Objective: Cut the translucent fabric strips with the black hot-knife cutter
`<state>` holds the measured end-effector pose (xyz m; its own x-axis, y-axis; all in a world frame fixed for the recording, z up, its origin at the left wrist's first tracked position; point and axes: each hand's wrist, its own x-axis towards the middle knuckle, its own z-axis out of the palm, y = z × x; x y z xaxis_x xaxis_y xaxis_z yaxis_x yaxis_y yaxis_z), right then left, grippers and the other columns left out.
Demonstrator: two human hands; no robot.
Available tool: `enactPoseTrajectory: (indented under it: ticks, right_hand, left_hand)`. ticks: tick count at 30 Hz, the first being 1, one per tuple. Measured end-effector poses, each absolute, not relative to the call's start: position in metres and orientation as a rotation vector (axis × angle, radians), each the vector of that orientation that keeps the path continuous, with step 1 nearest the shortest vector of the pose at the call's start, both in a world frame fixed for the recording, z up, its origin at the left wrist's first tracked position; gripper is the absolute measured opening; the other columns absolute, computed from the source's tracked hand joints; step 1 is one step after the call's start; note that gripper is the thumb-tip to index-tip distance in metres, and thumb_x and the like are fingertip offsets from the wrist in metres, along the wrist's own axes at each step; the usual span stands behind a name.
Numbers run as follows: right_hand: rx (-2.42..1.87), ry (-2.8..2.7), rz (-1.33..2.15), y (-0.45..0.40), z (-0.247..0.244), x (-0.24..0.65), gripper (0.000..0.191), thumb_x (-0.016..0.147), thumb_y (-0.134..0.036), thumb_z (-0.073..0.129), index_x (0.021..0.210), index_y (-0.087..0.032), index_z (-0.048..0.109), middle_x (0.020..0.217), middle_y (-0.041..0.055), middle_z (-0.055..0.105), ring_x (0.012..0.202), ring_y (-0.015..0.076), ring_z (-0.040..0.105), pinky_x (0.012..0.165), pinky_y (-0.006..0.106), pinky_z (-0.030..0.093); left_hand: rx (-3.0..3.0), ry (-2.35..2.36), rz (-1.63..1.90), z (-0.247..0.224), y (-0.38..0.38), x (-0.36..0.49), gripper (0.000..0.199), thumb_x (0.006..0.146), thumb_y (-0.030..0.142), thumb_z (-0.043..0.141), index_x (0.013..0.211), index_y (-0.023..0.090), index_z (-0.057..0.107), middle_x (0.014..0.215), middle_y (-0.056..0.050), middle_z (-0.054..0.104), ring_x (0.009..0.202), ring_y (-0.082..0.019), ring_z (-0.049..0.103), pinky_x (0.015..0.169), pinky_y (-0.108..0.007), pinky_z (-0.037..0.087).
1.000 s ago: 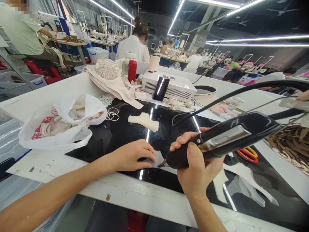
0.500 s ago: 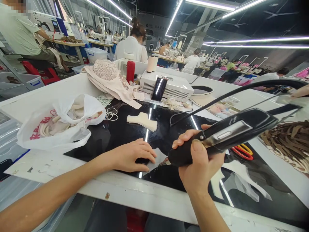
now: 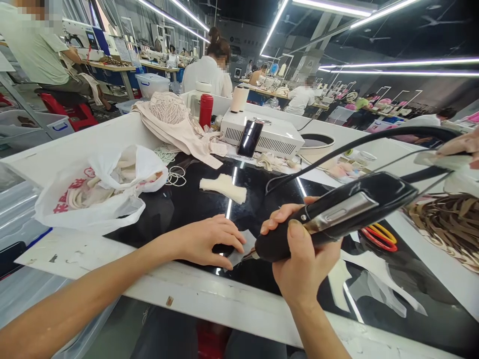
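My right hand (image 3: 305,264) is wrapped round a black corded handheld tool (image 3: 337,214) with a silver metal lever on its side. The tool's narrow metal tip (image 3: 250,254) points down and left, at a small translucent whitish sheet piece (image 3: 241,248). Whether the tip touches the piece cannot be made out. My left hand (image 3: 211,242) rests on the black tabletop (image 3: 175,214), fingers and thumb apart, its fingertips on that piece. Beyond it lies a cream fabric piece (image 3: 223,188). More cream pieces (image 3: 339,284) and a translucent piece (image 3: 385,294) lie right of my right hand.
A white plastic bag (image 3: 123,214) of fabric sits left. Behind stand a phone (image 3: 250,138), a white vented box (image 3: 269,137), a red bottle (image 3: 205,110) and beige bras (image 3: 175,124). Scissors with red and yellow handles (image 3: 379,237) and brown straps (image 3: 449,219) lie right. A black cable (image 3: 359,139) arches over the table.
My right hand has brought the tool slightly left, its tip closer to my left fingers. Less of the translucent piece shows between them. The view has shifted a little.
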<state>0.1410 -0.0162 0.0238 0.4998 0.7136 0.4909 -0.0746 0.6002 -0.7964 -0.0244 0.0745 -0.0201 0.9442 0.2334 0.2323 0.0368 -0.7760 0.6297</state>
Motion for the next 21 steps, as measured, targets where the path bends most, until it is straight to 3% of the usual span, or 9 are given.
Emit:
enactPoseTrajectory:
  ticks: [15, 21]
  right_hand:
    - [-0.742, -0.958, 0.639, -0.023, 0.021, 0.131, 0.033, 0.087, -0.025, 0.073, 0.116, -0.027, 0.056, 0.082, -0.0038, 0.064, 0.066, 0.0131, 0.06, 0.06, 0.03, 0.054]
    - [-0.796, -0.873, 0.441, -0.019, 0.033, 0.154, 0.035, 0.079, -0.024, 0.077, 0.11, -0.024, 0.059, 0.076, -0.0047, 0.065, 0.058, 0.0131, 0.06, 0.054, 0.03, 0.054]
  left_hand:
    - [2.45, 0.174, 0.409, -0.016, 0.074, -0.024, 0.021, 0.088, 0.034, 0.078, 0.106, 0.023, 0.074, 0.122, -0.006, 0.073, 0.121, -0.026, 0.059, 0.113, -0.045, 0.036]
    - [2.451, 0.203, 0.46, -0.02, 0.072, -0.023, 0.027, 0.085, 0.035, 0.082, 0.107, 0.023, 0.072, 0.124, -0.007, 0.071, 0.12, -0.025, 0.06, 0.118, -0.045, 0.033]
